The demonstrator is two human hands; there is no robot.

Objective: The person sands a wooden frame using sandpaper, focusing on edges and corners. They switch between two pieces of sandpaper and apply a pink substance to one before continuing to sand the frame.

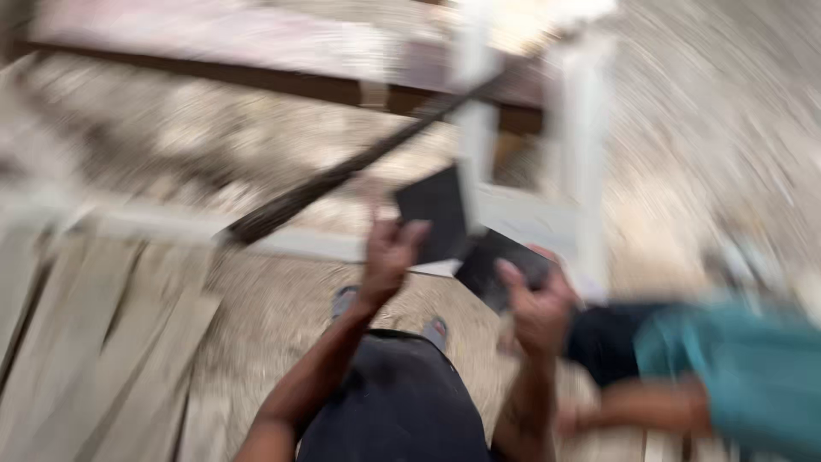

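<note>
Two hands on dark sheets at a white frame

While motion blur smears most of the view, both hands read clearly enough to place. Left hand (389, 257) is raised, its fingers (415, 233) curled around the lower edge of a dark flat sheet (434, 221) that stands just above the fingertips and touches a white frame (581, 154) upright. Right hand (537, 306) is closed on a second dark sheet (496, 261), which lies tilted just beyond its fingers, between the two hands.

Surroundings relative to the fingers:
- A long dark rod (333, 178) runs diagonally up and away from the left fingertips; contact with the hand cannot be told
- Pale wooden planks (103, 342) lie well to the left of the left hand
- Another person's teal sleeve (735, 368) sits low, right of the right hand

Progress, as a judgement: both sheets remain in hand, neither seated flat in the frame, so any fitting appears unfinished; blur prevents a firmer reading
</note>
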